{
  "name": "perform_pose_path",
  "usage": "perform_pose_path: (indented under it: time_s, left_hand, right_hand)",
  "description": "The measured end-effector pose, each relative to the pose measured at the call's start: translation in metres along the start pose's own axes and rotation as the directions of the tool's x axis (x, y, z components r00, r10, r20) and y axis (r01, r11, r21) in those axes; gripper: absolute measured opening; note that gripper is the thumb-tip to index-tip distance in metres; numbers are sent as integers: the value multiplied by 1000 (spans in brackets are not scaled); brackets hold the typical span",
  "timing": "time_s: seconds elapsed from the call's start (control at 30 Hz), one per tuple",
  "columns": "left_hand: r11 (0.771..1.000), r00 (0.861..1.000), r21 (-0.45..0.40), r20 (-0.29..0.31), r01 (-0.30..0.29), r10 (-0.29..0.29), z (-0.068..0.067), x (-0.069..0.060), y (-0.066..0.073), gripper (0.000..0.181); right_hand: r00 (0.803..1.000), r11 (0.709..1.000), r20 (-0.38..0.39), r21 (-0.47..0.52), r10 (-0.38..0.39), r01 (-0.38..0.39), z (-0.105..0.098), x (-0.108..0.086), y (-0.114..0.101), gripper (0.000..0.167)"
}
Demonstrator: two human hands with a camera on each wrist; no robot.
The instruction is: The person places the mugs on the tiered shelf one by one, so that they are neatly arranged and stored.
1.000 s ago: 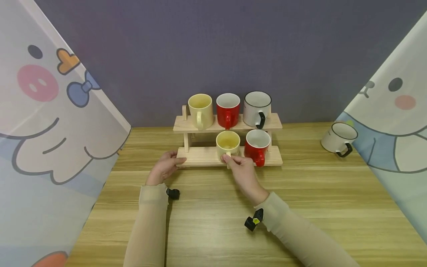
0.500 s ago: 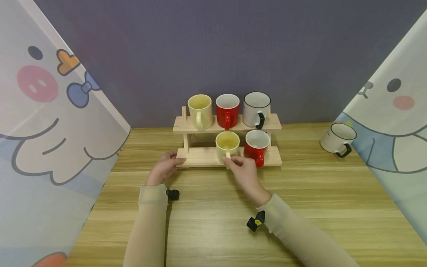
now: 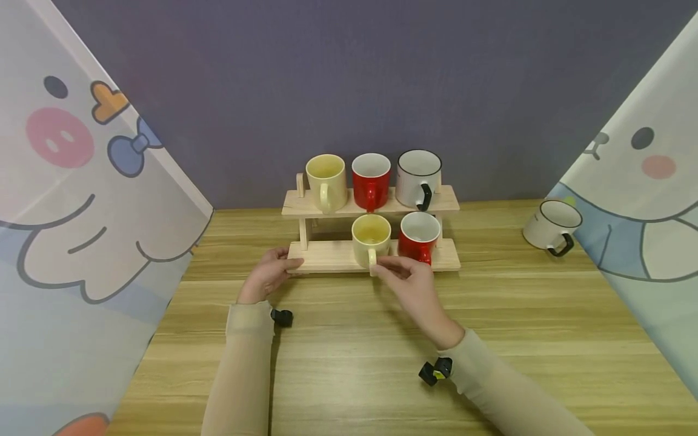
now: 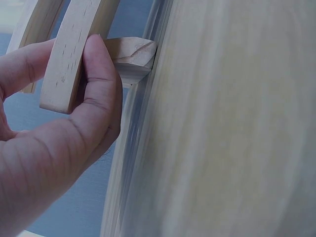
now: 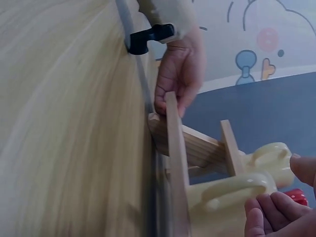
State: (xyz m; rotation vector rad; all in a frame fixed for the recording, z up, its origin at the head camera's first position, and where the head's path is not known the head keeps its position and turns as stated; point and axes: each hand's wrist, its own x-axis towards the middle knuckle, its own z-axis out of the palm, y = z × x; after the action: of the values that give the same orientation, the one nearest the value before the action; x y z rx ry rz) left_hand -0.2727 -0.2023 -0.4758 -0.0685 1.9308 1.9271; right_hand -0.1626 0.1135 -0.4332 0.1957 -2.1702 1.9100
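My left hand (image 3: 267, 274) grips the left end of the lower board of a two-tier wooden rack (image 3: 326, 255). In the left wrist view, thumb and fingers pinch that board (image 4: 69, 61) from both sides. A pale yellow mug (image 3: 361, 249) stands upright at the middle of the lower tier, handle towards me. Just right of its handle is my right hand (image 3: 413, 287). Its fingertips (image 5: 254, 217) and thumb stand apart in the right wrist view, with the handle free of them. Beside it on the same tier is a red mug (image 3: 410, 244), partly hidden by the right hand.
Along the upper tier stand a yellow mug (image 3: 335, 192), a red mug (image 3: 361, 189) and a white mug with black rim (image 3: 406, 189). Another white mug (image 3: 540, 230) with a black handle sits far right on the wooden table (image 3: 338, 363). A dark wall rises behind.
My right hand has let go of the yellow mug's handle and drawn back slightly to the right. The left hand and the mugs stay in place.
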Motion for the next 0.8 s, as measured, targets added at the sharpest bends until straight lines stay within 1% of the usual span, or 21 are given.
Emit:
perform_pose_path:
  time_s: [0.2,0.27,0.47,0.67,0.8]
  left_hand:
    - [1000,1000,0,22,2,-2,-2,0,-1,62]
    - [1000,1000,-4,30,2,-2,-3,1,-2,62]
    - [1000,1000,-5,27,1,-1,-3,0,-2,62]
    - [1000,1000,12,17,11,-11,-4,-1,-1,66]
    - [1000,999,4,29,14,-14,-4,-1,-1,70]
  right_hand:
    - [999,1000,35,3,19,-19,-19,-2,-8,28]
    - [999,1000,45,6,16,-16,-26,-2,-9,28]
    - [998,999,56,29,-16,14,-43,-2,-13,30]
    - [999,999,39,50,-21,20,-59,-2,-20,30]
    - [999,997,11,56,-45,45,-72,-3,-21,30]
